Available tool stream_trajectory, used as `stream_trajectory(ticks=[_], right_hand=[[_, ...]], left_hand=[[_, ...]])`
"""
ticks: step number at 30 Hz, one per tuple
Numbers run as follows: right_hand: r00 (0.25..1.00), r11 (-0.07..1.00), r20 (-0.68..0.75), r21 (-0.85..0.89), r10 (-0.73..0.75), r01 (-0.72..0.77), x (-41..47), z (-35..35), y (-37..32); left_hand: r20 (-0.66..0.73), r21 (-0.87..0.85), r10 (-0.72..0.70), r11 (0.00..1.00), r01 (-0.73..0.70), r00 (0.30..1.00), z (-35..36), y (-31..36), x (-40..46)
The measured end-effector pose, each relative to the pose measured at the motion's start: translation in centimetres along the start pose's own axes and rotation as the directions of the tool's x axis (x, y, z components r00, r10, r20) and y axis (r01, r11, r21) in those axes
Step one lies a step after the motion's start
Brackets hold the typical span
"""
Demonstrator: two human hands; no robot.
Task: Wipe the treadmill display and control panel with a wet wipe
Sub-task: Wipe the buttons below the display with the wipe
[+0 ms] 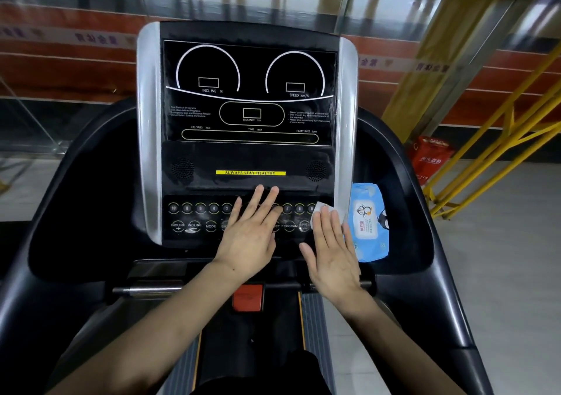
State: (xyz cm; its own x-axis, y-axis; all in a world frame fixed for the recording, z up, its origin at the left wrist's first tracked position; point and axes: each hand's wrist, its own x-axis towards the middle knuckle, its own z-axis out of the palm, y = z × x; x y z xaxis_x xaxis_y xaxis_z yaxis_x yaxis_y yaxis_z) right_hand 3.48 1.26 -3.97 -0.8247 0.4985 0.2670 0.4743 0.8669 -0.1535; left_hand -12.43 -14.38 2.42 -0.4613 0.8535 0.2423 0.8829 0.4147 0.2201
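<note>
Glossy black treadmill display [250,91], flanked by brushed silver side rails [148,133], printed in white with two arc gauges labelled "INCLINE %" and "SPEED km/h", an oval "DISTANCE km" window, and a long bar headed "CALORIES kcal", "TIME min" and "HEART RATE bpm". Below it, a yellow strip [250,172] reads "ALWAYS STAY HEALTHY" between two round perforated speaker grilles.

Black control panel [197,218] carries a row of round numbered buttons above keys marked "INCLINE +", "INCLINE −", "MODE", "PROGRAM" and "SPEED"; other keys are covered by the hands.

Left hand [250,236] lies flat on the panel's centre, fingers extended and spread, holding nothing. Right hand [332,252] lies flat with fingers extended, pressing a white crumpled wet wipe [320,208] against the panel's right end; the wipe protrudes beyond the fingertips.

Soft blue plastic wipe pack [368,221] with a penguin graphic rests just beside the right hand on the matte black console tray [406,212]. An orange-red safety key tab [247,299] sits beneath the handlebar.
</note>
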Motion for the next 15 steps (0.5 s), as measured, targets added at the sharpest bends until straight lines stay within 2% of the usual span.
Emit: stream_trajectory(ticks=[5,11,15], right_hand=[[0.999,1.0,0.036,-0.022,0.009,-0.008,2.2,-0.5,-0.4],[0.992,0.998,0.124,0.047,-0.038,0.033,-4.0,1.1,0.5],[0.995,1.0,0.104,0.024,0.007,-0.01,0.3,-0.3,0.1]], left_hand=[[-0.044,-0.016,-0.003,1.0,0.003,0.999,-0.1,0.0,0.1],[-0.065,-0.024,-0.01,1.0,0.008,0.998,0.1,-0.1,0.1],[-0.05,-0.043,-0.014,0.999,0.012,0.999,0.1,0.2,0.1]])
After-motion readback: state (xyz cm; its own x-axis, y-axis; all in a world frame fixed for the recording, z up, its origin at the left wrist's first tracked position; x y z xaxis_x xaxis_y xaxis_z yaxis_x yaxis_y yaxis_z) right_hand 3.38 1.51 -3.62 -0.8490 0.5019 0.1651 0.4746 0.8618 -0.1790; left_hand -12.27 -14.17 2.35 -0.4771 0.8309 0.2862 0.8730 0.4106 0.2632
